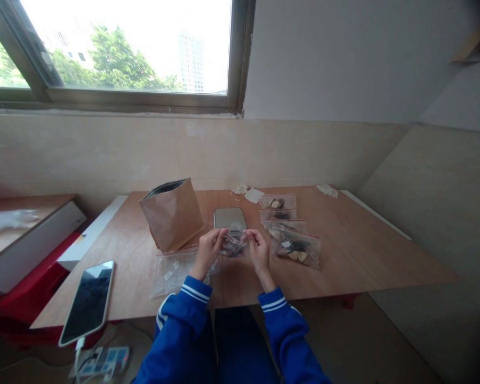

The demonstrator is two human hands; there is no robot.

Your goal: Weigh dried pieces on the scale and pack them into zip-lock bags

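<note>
Surface (364, 256): plywood sheet under a window, tiled wall behind.
Brown paper bag (172, 213), open-topped, near left hand.
Filled zip bags (290, 234), stacked in a row at right.
Scale (229, 217), centre.
Small zip bag (234, 242): pinched between left hand (208, 250) and right hand (259, 249), over the surface.

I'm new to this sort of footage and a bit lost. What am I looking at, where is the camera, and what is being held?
No machine here: a person wearing blue sleeves works bare-handed, filmed by a camera on their own head, looking down. The left hand and right hand together hold a small clear zip bag with dark pieces inside. On the wooden table lie a brown paper bag, a small scale, a row of filled zip bags, empty zip bags and a phone at the near left edge.
</note>
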